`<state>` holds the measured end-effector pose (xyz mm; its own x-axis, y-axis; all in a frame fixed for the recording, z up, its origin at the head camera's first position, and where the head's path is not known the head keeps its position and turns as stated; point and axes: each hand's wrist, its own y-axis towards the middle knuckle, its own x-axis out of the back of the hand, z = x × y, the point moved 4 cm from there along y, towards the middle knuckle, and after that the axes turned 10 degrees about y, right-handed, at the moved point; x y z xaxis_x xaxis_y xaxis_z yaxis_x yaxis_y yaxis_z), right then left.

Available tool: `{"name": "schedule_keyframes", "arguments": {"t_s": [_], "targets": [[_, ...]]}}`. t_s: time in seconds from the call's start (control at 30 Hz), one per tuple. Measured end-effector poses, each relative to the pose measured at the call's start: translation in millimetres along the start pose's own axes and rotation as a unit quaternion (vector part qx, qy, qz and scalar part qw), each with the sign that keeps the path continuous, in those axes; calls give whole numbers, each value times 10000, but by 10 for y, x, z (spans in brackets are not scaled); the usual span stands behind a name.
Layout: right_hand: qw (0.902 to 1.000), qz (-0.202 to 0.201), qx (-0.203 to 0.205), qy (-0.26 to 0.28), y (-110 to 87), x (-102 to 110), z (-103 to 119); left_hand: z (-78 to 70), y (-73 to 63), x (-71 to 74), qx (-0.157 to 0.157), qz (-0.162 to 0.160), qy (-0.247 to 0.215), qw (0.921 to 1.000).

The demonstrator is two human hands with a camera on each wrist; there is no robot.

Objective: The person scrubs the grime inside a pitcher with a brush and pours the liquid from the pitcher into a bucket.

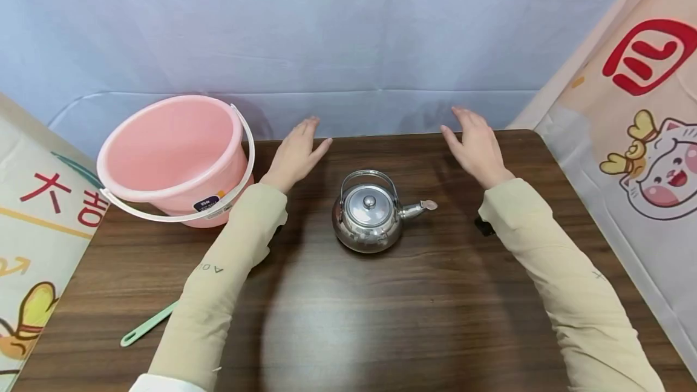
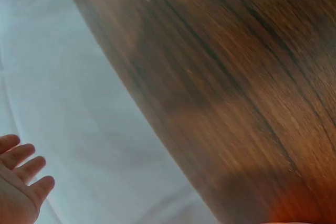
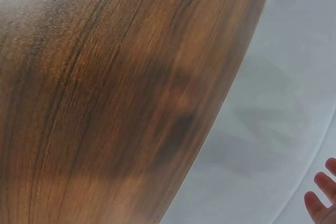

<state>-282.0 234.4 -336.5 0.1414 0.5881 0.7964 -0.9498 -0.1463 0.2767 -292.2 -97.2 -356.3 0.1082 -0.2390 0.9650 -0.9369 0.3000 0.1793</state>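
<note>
A shiny metal teapot (image 1: 368, 231) with a lid and a raised hoop handle stands upright mid-table, its spout toward the right. My left hand (image 1: 296, 155) hovers over the table between the teapot and a pink bucket (image 1: 179, 144), fingers extended and holding nothing. To the right of the spout and farther back, my right hand (image 1: 475, 144) is also held out with extended fingers and nothing in it. The left wrist view catches the left fingers (image 2: 32, 169) at its lower left corner; the right wrist view has the right fingers (image 3: 324, 184) at its lower right.
The bucket's white handle (image 1: 179, 218) hangs down its front side. A green handle-like strip (image 1: 148, 324) lies on the brown wooden table (image 1: 425, 319), partly hidden by the left sleeve. A pale cloth (image 1: 327, 41) hangs behind the table's back edge, with printed sheets at both sides.
</note>
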Motion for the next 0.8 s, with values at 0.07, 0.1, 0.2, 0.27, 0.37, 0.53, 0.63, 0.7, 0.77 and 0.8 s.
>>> {"name": "schedule_keyframes", "arguments": {"t_s": [0.07,0.1,0.2,0.27,0.37,0.53,0.63,0.7,0.77,0.8], "targets": [[10000,-29,51,58,-23,20,23,-30,-32,28,-73,2,-138,9999],[9999,-44,68,84,-35,30,34,-46,-50,42,-103,13,-203,9997],[9997,-115,127,147,-67,62,64,-92,-101,79,-159,96,-380,9991],[9994,-203,203,193,-87,85,90,-122,-133,103,-167,144,-456,9987],[9983,-371,359,273,-118,118,139,-162,-187,138,-169,190,-552,9982],[9963,-540,568,354,-166,162,244,-212,-282,194,-170,140,-803,9965],[9959,-518,605,419,-200,184,308,-231,-333,206,-172,144,-1041,9943],[9954,-519,646,482,-226,195,347,-243,-365,204,-169,175,-1196,9925],[9945,-545,715,542,-247,203,385,-257,-397,204,-165,193,-1344,9906],[9939,-566,758,576,-258,206,404,-265,-413,203,-172,185,-1397,9899]]}}
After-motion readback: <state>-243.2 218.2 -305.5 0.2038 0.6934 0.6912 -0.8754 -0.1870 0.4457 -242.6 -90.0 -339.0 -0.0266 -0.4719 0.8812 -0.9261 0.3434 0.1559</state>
